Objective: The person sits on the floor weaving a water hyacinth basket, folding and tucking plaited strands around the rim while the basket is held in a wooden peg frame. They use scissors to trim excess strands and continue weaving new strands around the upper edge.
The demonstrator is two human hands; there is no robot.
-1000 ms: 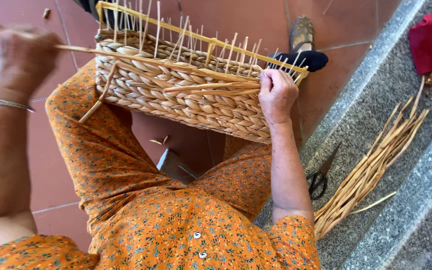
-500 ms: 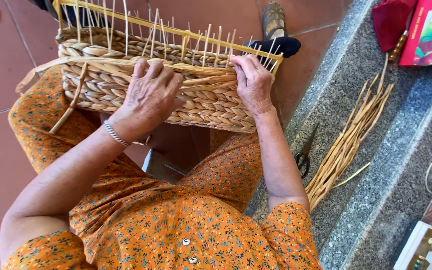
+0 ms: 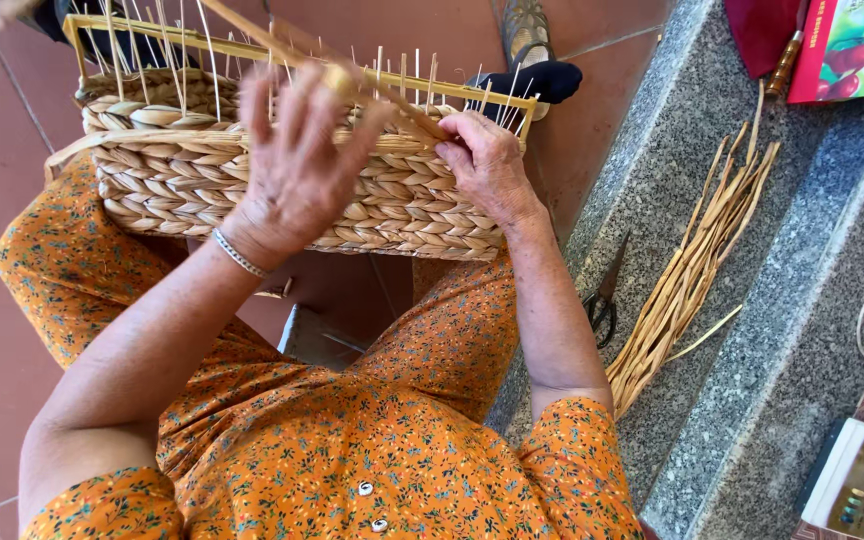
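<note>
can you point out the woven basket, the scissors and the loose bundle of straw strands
woven basket [image 3: 352, 205], head view, on its braided front wall
scissors [image 3: 604, 300], head view, on the dark part near the handles, by the step edge
loose bundle of straw strands [image 3: 697, 260], head view, on the middle of the bundle lying on the stone step

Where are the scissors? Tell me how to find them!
Look at the grey stone step on the person's right side. At its near edge, beside the right forearm, lie the scissors, next to a long bundle of straw strips. They are the only dark metal thing there, with looped handles, while the strips are pale yellow.
</note>
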